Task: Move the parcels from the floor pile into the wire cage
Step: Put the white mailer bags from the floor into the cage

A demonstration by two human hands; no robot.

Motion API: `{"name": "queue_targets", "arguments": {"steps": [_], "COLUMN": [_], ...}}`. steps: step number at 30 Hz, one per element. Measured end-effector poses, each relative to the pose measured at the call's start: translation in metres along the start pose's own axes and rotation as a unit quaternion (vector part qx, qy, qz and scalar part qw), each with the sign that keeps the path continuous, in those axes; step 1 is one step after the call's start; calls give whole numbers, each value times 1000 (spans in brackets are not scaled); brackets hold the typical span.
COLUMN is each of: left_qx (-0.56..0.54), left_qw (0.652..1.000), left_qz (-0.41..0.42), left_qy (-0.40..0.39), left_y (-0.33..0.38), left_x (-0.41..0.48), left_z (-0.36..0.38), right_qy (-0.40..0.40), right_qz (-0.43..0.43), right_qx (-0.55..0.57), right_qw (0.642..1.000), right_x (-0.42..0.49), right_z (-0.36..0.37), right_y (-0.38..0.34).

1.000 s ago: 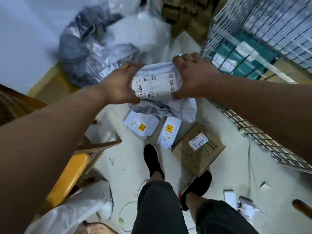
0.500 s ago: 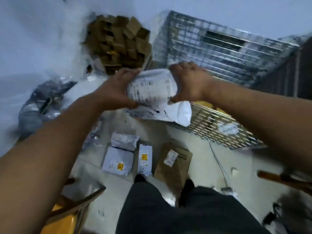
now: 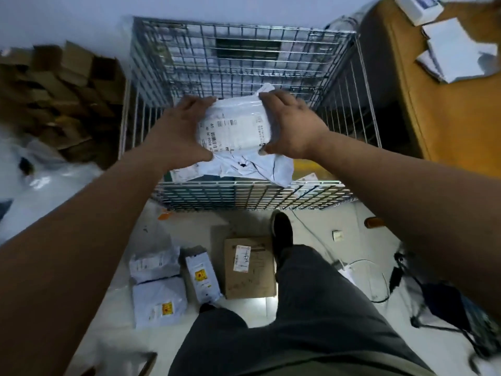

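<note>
White poly mailer [image 3: 235, 131] sits clamped between our left hand [image 3: 177, 131] and right hand [image 3: 294, 128], above the wire cage [image 3: 244, 50]; we should lower it inside, then release both together.

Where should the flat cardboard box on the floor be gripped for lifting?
By its near and far short edges, coming down from above. The cardboard box lies flat, label up; a yellow-stickered poly mailer crowds its left side and the person's leg covers its right edge.
</note>
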State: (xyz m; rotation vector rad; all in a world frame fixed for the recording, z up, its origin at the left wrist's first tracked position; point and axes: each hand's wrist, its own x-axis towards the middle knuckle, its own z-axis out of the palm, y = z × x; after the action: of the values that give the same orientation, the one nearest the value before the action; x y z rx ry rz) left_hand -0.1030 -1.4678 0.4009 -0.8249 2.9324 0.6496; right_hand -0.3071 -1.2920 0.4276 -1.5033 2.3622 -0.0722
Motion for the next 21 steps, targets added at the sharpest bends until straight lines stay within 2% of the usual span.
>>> {"name": "queue_targets", "arguments": {"steps": [3, 6, 8, 10, 15, 18, 21], "left_qx": [91, 85, 67, 63, 67, -17, -76], "left_qw": [994, 995, 997, 995, 969, 946, 922], "left_qz": [7, 2, -23, -71, -153, -200, -251], "left_qy": [63, 62, 24, -18, -181, -253, -286], "left_y": [11, 23, 27, 31, 26, 4, -15], "left_x": [50, 102, 138, 168, 216, 236, 248], "left_z": [30, 71, 99, 130, 213, 263, 303], "right_qy": [-14, 1, -3, -42, -134, -188, -230], "right_qz": [5, -8, -29, -47, -102, -128, -177], "right_qx": [11, 19, 25, 21, -50, -54, -63], "right_qw": [1000, 1000, 999, 998, 984, 972, 955], "right_x": [48, 97, 127, 152, 203, 230, 257], "right_z": [13, 32, 48, 67, 142, 185, 223], "right_y": [47, 92, 116, 136, 166, 178, 188]}}
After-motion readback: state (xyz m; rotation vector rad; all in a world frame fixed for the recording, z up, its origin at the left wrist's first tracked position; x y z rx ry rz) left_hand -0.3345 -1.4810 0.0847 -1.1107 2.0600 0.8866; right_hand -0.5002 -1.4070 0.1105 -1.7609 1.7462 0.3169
